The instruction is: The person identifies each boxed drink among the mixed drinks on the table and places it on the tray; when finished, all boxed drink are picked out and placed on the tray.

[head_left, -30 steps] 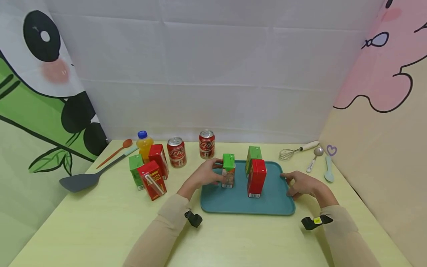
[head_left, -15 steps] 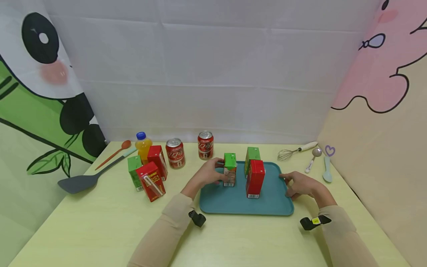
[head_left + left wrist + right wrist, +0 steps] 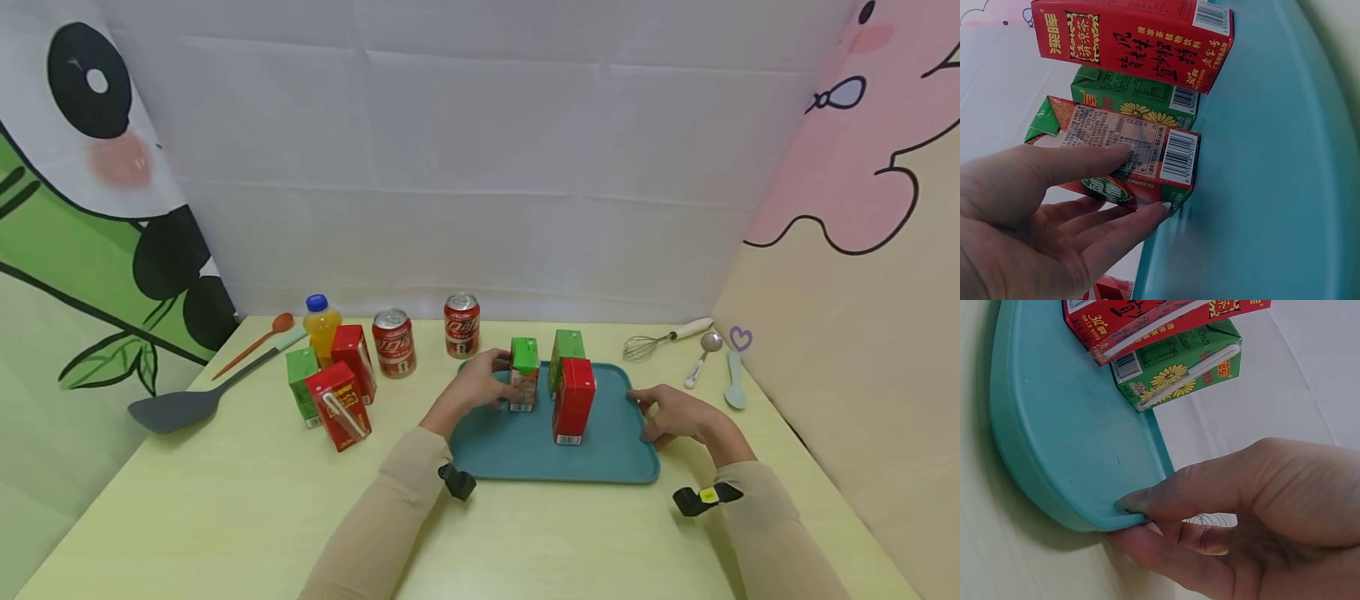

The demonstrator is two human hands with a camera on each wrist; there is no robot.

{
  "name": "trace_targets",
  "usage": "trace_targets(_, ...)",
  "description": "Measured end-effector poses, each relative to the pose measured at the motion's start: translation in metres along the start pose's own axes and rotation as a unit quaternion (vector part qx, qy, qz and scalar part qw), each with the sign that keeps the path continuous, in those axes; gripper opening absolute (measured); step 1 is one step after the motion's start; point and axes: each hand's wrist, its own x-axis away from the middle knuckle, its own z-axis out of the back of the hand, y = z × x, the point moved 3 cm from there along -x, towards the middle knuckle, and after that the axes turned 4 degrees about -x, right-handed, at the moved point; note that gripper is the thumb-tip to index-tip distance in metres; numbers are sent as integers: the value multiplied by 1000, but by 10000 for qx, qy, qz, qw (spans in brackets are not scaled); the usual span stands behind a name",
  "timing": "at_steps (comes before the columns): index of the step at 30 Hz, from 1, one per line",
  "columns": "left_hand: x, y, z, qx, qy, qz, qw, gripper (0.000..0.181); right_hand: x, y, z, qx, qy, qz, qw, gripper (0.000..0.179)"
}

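Note:
My left hand (image 3: 476, 385) holds a small drink carton (image 3: 524, 379) with a green top and brown sides between thumb and fingers. In the left wrist view the thumb lies across the carton's printed side (image 3: 1147, 140) and the fingers are on the side opposite. The carton is upright at the left back of a teal tray (image 3: 607, 462). To its right on the tray stand a green drink carton (image 3: 567, 343) and, in front of that, a red drink carton (image 3: 575, 402). My right hand (image 3: 675, 414) pinches the tray's right rim, thumb inside and fingers outside.
Left of the tray stand red cartons (image 3: 339, 404), a green carton (image 3: 302, 387), an orange juice bottle (image 3: 323, 333) and two cola cans (image 3: 394, 343). A spatula (image 3: 176, 411) and orange spoon (image 3: 255, 343) lie far left. A whisk (image 3: 667, 337) and spoons (image 3: 735, 383) lie right.
My left hand has moved the green-topped carton a little right and back on the tray, closer to the green carton. The right hand keeps its hold on the rim.

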Motion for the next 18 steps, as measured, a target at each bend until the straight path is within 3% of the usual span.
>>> trace_targets(18,-24,3,-5,-50,-71,111,9999,75,1,-1,0,8,8,14,10000,79)
